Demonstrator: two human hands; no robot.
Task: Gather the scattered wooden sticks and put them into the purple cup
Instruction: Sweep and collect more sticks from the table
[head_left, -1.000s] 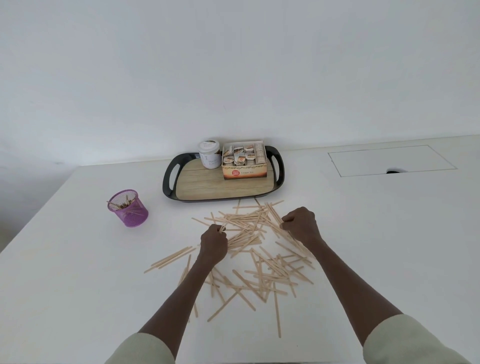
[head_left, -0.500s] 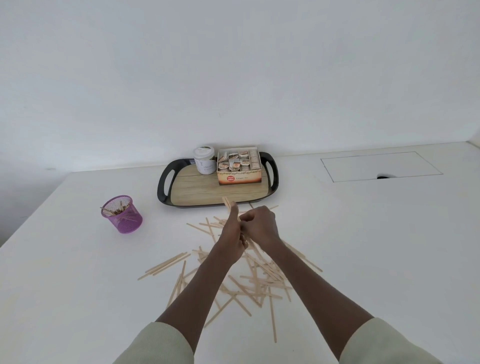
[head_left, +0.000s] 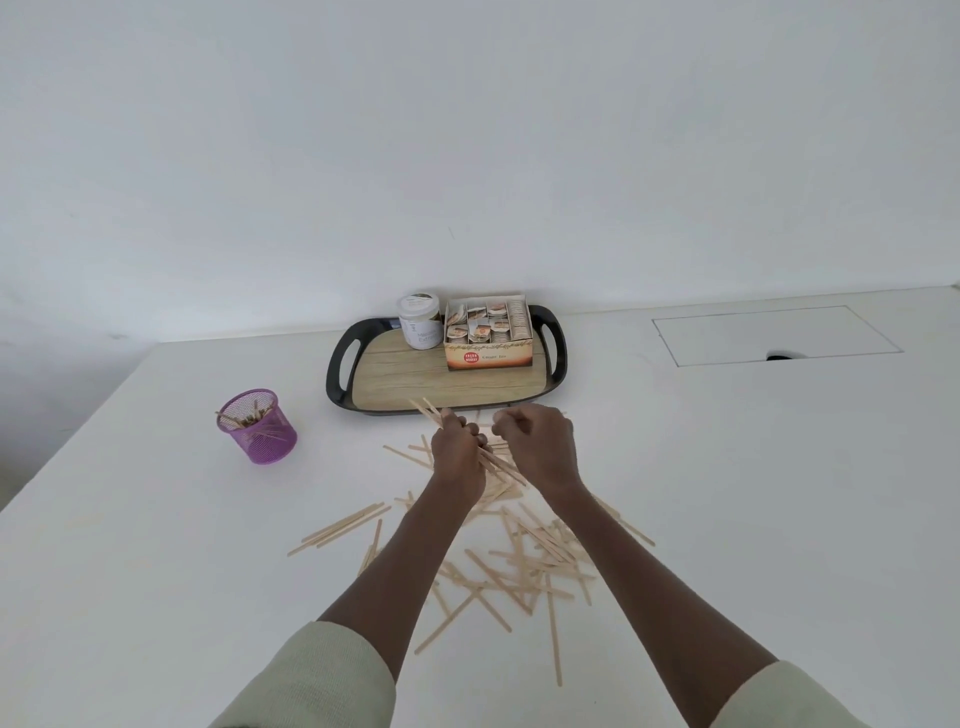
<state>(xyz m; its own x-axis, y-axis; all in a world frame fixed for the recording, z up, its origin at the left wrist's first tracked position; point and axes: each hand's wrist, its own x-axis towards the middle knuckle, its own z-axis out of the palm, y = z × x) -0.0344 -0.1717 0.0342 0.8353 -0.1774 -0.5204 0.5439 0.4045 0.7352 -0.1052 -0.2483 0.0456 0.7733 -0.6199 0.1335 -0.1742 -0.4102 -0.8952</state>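
Observation:
My left hand (head_left: 457, 454) grips a bundle of wooden sticks (head_left: 427, 409) above the table; the bundle juts out up-left of the fist and down-right under it. Just to its right, my right hand (head_left: 537, 441) hovers with fingers curled, and I see nothing held in them. Several loose sticks (head_left: 519, 564) lie scattered on the white table (head_left: 156, 545) beneath and in front of both forearms. The purple mesh cup (head_left: 258, 434) stands upright to the left, apart from both hands, with several sticks inside.
A black-rimmed tray (head_left: 340, 374) with a wood-look base sits just behind the hands, carrying a white jar (head_left: 420, 322) and an open tea box (head_left: 488, 356). A rectangular hatch panel (head_left: 774, 335) is set into the table at the back right. A white wall is behind.
Both hands came together from the spread pile and lifted. The gathered sticks are now bundled in my left hand, and my right hand has drawn slightly away to the right.

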